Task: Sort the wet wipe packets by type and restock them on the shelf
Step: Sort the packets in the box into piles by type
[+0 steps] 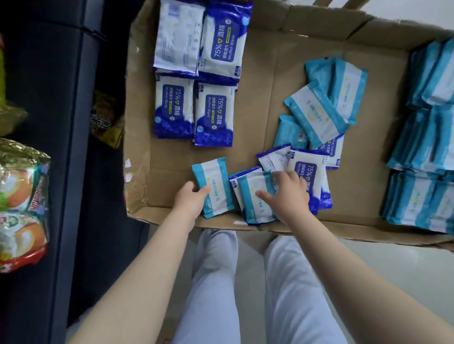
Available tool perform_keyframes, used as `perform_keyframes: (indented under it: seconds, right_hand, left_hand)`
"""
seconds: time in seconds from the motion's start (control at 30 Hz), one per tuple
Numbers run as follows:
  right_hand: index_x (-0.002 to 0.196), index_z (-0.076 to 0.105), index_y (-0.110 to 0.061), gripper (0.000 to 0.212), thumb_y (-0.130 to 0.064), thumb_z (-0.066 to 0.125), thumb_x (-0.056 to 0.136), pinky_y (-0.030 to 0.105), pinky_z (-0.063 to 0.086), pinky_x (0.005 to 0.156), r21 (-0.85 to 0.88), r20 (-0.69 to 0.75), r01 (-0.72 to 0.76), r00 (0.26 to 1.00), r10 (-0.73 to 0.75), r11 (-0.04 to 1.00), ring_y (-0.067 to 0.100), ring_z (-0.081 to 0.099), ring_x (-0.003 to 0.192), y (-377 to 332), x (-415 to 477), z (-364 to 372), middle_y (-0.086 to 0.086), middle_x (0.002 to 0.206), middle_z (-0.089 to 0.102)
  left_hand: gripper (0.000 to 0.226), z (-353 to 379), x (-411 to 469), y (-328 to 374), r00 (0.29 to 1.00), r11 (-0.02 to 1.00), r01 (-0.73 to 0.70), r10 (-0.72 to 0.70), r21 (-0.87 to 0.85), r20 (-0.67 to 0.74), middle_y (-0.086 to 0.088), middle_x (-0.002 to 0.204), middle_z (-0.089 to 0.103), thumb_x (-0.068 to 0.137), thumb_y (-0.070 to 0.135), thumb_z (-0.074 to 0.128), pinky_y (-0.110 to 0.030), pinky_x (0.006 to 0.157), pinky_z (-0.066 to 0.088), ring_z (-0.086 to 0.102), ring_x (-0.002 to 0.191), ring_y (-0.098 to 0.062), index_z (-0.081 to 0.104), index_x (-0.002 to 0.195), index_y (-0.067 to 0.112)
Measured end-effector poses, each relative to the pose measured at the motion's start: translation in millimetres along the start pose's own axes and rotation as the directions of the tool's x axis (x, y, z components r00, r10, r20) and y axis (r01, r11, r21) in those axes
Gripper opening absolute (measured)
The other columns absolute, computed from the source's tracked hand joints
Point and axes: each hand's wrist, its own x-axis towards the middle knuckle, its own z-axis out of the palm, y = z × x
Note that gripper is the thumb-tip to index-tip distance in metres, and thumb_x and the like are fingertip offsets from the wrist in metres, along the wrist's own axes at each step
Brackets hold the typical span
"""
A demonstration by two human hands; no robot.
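Note:
A flattened cardboard box point(268, 92) holds wet wipe packets of two kinds. Dark blue alcohol wipe packets point(199, 73) lie grouped at the back left. Light blue packets point(440, 138) are stacked along the right side. A mixed loose pile point(316, 118) sits in the middle. My left hand point(191, 197) grips the left edge of a light blue packet point(216, 189) near the front edge. My right hand point(287, 194) lies on another light blue packet point(258, 199), fingers curled over it, beside a dark blue alcohol packet point(310, 176).
A dark shelf unit point(62, 130) stands at the left with snack bags point(9, 210) on it. My legs in light trousers point(257, 291) are below the box's front edge. Pale floor shows at the right.

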Motion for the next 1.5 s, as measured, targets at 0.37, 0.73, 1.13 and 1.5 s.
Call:
perform_keyframes:
  seconds: [0.37,0.73,1.13,1.5]
  right_hand:
    - [0.117,0.052,-0.028,0.042,-0.041,0.074,0.083,0.039,0.033,0.094,0.153,0.105,-0.180,0.981,0.165,0.972,0.022,0.052,0.118,-1.0,-15.2,34.0,-0.004,0.115,0.065]
    - [0.079,0.062,-0.023,0.017,-0.030,0.076,0.085,0.039,0.054,0.085,0.719,0.258,-0.322,0.947,0.194,0.615,0.016,0.062,0.089,15.2,-11.8,46.7,-0.007,0.085,0.065]
    - [0.117,0.060,-0.015,0.019,-0.013,0.059,0.098,0.035,0.058,0.085,0.972,0.089,-0.108,0.991,0.096,0.210,0.018,0.068,0.100,73.8,-2.2,-82.8,0.007,0.112,0.067]
    - [0.114,0.060,-0.013,0.019,-0.015,0.064,0.096,0.027,0.059,0.073,0.947,-0.262,0.189,0.922,0.284,0.261,0.015,0.067,0.090,214.5,64.9,-282.2,0.001,0.098,0.067]
  left_hand:
    - [0.031,-13.8,-12.6,-12.9,1.000,0.983,-0.021,0.017,-0.183,-0.026,-0.001,0.122,0.059,0.100,0.018,0.055,-0.031,0.087,0.048,0.059,0.112,-0.019,0.050,0.129,0.010]
    - [0.008,23.8,-27.9,-14.1,0.998,0.985,-0.048,0.043,-0.165,-0.035,0.001,0.106,0.066,0.101,0.020,0.051,-0.034,0.082,0.055,0.065,0.095,-0.014,0.055,0.095,0.018]
    - [0.014,74.1,-102.0,48.9,0.985,0.923,-0.173,0.164,-0.343,-0.055,0.003,0.110,0.070,0.103,0.029,0.048,-0.041,0.088,0.055,0.069,0.095,-0.012,0.058,0.107,0.020]
    - [0.018,276.1,-150.0,225.0,0.907,0.875,-0.239,0.356,-0.421,0.226,-0.003,0.102,0.071,0.104,0.016,0.043,-0.039,0.075,0.057,0.069,0.085,-0.015,0.060,0.103,0.019]
